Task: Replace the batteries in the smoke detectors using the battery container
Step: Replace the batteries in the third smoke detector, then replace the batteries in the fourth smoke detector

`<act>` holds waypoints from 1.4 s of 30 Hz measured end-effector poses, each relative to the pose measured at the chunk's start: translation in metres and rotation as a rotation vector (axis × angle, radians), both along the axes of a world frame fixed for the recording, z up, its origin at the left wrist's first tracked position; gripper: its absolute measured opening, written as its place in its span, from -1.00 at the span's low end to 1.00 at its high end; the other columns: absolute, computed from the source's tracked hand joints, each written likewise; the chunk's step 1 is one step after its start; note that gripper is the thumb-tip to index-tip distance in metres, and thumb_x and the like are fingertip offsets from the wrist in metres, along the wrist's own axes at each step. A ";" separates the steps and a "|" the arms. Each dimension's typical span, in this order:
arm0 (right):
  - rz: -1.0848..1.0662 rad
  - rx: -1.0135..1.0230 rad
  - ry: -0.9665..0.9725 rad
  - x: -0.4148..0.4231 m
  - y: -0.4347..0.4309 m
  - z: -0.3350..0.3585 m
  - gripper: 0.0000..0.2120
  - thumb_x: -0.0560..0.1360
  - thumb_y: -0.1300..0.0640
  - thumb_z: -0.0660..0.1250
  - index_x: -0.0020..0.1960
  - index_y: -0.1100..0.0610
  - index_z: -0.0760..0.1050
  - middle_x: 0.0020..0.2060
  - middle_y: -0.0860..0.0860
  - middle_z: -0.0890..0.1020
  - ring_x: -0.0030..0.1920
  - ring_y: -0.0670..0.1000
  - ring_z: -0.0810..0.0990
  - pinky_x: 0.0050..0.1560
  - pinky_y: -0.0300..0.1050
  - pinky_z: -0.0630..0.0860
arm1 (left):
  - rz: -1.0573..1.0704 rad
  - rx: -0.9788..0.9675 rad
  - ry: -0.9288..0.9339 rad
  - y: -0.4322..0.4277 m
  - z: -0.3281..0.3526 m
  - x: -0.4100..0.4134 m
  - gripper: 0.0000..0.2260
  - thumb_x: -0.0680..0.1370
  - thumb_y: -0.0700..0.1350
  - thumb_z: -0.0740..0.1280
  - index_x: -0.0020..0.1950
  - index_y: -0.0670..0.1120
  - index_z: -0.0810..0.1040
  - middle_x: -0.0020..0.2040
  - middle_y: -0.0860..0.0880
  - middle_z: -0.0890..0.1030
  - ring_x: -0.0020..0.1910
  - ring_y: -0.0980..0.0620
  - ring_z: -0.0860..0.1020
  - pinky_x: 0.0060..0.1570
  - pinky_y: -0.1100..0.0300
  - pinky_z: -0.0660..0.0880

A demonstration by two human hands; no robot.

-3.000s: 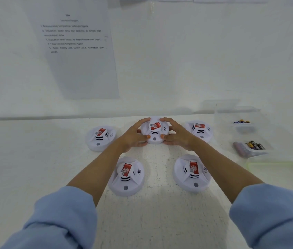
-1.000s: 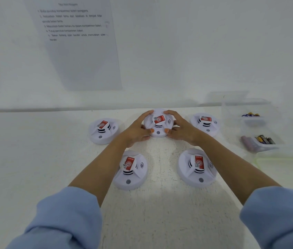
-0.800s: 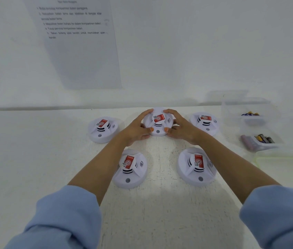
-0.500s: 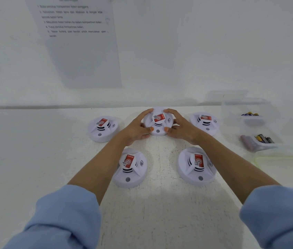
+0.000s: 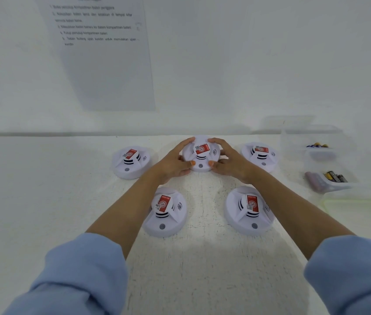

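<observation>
Left hand [image 5: 172, 166] and right hand [image 5: 231, 164] both curl around the back-centre round white plastic smoke detector [image 5: 201, 156] — one of five on the white table [image 5: 202, 269]. The clear plastic battery container [image 5: 339, 186] sits far right — two battery clusters inside.

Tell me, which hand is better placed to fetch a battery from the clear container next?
Probably the right hand. Both hands grip the round white plastic smoke detector, but the clear plastic battery container sits to the right, nearer it; the left hand would have to cross over.
</observation>
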State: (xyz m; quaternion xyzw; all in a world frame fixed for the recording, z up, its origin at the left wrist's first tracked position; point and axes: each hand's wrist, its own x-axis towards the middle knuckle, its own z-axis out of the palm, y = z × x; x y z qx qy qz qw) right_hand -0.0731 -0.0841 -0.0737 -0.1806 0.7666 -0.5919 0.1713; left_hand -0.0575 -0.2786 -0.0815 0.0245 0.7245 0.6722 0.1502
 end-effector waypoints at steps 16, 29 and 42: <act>-0.035 0.222 0.102 -0.008 -0.002 0.000 -0.48 0.52 0.27 0.27 0.44 0.17 0.22 0.29 0.12 0.46 0.10 -0.05 0.44 0.00 -0.33 0.43 | 0.109 -0.382 0.167 0.010 0.000 -0.007 -0.50 0.49 -0.27 0.35 0.42 -0.12 0.35 0.37 -0.13 0.42 0.32 -0.13 0.40 0.29 -0.09 0.39; -0.192 0.257 0.326 0.024 -0.009 0.028 -0.48 0.44 0.13 0.40 0.36 0.03 0.33 0.33 0.03 0.35 0.19 -0.07 0.34 0.18 -0.21 0.30 | 0.181 -0.212 0.102 -0.030 0.026 0.038 -0.67 0.55 -0.16 0.31 0.31 -0.03 0.43 -0.03 -0.03 0.51 0.12 -0.02 0.47 0.13 0.11 0.41; 0.039 0.472 0.045 0.124 -0.071 0.001 -0.02 0.26 0.14 0.56 0.49 0.13 0.03 0.41 0.01 0.27 0.40 0.00 0.27 0.39 -0.09 0.27 | -0.149 -0.337 0.055 -0.077 0.003 0.123 -0.25 0.38 -0.15 0.51 0.47 -0.08 0.19 0.28 0.01 0.41 0.24 0.08 0.41 0.14 0.23 0.39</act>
